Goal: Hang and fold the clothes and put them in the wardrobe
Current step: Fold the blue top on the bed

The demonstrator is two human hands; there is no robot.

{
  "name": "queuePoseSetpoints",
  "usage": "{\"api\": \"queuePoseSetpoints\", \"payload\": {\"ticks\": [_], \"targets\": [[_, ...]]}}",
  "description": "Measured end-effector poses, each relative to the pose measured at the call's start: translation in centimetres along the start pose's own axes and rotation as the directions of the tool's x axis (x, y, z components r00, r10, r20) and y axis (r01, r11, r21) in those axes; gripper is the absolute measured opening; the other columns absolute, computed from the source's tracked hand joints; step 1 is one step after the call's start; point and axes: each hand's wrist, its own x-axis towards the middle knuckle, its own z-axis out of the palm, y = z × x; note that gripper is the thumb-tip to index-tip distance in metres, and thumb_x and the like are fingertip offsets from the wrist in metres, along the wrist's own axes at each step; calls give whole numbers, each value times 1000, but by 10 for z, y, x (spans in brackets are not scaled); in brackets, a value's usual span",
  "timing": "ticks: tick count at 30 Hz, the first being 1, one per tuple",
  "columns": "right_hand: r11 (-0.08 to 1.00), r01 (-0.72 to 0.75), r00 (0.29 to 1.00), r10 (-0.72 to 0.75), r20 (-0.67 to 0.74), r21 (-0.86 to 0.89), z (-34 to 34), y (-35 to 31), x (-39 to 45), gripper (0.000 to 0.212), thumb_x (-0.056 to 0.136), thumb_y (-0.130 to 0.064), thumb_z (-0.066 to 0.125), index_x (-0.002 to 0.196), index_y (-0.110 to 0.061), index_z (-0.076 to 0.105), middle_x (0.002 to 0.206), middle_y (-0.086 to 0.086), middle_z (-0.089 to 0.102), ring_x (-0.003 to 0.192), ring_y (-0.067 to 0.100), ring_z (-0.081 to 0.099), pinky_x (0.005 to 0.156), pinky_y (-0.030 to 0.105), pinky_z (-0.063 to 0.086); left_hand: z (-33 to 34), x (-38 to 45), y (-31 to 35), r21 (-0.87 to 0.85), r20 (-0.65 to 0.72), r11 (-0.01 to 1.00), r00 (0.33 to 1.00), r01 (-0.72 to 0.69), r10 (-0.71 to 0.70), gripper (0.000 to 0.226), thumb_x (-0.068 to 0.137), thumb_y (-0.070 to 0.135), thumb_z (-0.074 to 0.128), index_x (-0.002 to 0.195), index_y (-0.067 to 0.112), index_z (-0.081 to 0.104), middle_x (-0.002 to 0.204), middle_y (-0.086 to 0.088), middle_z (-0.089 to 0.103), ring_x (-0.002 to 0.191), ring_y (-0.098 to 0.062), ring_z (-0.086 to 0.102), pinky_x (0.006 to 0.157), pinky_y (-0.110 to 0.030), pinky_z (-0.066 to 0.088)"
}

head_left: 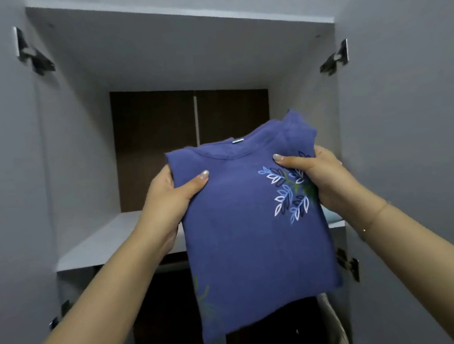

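Folded blue T-shirt (241, 225) with leaf print, held up in air before wardrobe shelf (103, 241), not yet resting on it. Left hand (168, 203) grasping left edge, right hand (321, 178) grasping right edge, thumbs on top. Folding apparently done; placing on shelf remaining. Glimpse of pale item at shelf's right end, striped garment below.

Folded shirt (241, 225) between both hands, before wardrobe shelf (104, 244).

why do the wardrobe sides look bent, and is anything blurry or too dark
Head view: wide-angle lens bows the wardrobe sides outward; the folded shirt in both hands is fairly sharp, its lower edge soft; the compartment under the shelf is dim, contents hard to read.
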Motion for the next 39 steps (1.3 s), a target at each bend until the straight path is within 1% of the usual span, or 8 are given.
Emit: {"api": "queuePoseSetpoints", "payload": {"ticks": [11, 15, 19, 22, 25, 30, 34, 39], "targets": [[920, 128, 991, -102, 90, -371, -91, -33, 257, 28, 74, -4, 80, 100, -8, 70, 84, 3, 77, 73, 17, 74, 56, 22, 56, 124, 227, -39, -125, 58, 991, 997, 53, -47, 43, 82, 8, 73, 120, 23, 59, 106, -2, 69, 92, -23, 69, 61, -31, 58], [840, -15, 995, 67, 76, -542, -117, -5, 355, 32, 76, -4, 80, 105, -3, 69, 91, 11, 76, 76, 24, 73, 66, 31, 59, 164, 312, -75, -89, 38, 966, 970, 242, -239, 39, 88, 4, 66, 126, 9, 56, 114, -14, 66, 97, -29, 65, 73, -39, 54], [700, -190, 971, 238, -26, -689, -134, 64, 409, 40, 77, -6, 80, 114, 3, 65, 102, 18, 71, 88, 33, 68, 83, 40, 56, 184, 345, -142, -79, 71, 845, 849, 529, -524, 8, 96, 0, 52, 98, -1, 60, 70, -13, 68, 61, -22, 66, 64, -31, 54], [544, -277, 913, 407, -40, -792, -137, 112, 423, 45, 80, -9, 77, 120, 2, 61, 116, 19, 66, 105, 34, 64, 94, 43, 52, 187, 350, -191, -57, 38, 841, 843, 538, -537, 26, 95, -6, 50, 120, -7, 57, 96, -17, 64, 89, -30, 64, 75, -29, 52], [491, -255, 858, 512, 39, -833, -137, 128, 418, 15, 91, -9, 64, 106, -7, 67, 103, 11, 66, 89, 24, 62, 70, 23, 54, 182, 343, -203, -139, 54, 827, 838, 545, -543, 18, 95, -6, 49, 109, -4, 61, 99, -20, 64, 91, -29, 60, 90, -35, 50], [513, -257, 907, 421, -21, -819, -138, 111, 398, 24, 93, -18, 61, 115, -9, 61, 116, 14, 64, 105, 29, 62, 88, 35, 52, 178, 308, -179, -206, 170, 797, 823, 567, -542, 9, 95, 3, 55, 95, -1, 63, 96, -16, 67, 72, -21, 64, 78, -35, 56], [250, -287, 807, 583, -94, -925, -140, 88, 363, 48, 96, -37, 57, 136, -11, 51, 136, 12, 56, 124, 30, 54, 110, 43, 40, 180, 267, -154, -140, 295, 805, 800, 577, -523, 14, 93, 10, 61, 104, 2, 65, 95, -17, 70, 76, -21, 66, 61, -29, 58], [57, -57, 960, 278, -39, -997, -141, 66, 330, 67, 98, -34, 55, 153, -12, 24, 155, 10, 34, 138, 27, 38, 112, 35, 32, 184, 238, -128, -57, 332, 853, 816, 518, -473, 7, 96, 5, 52, 96, 5, 59, 64, -8, 51, 35, -5, 46, 34, -10, 38]]}}
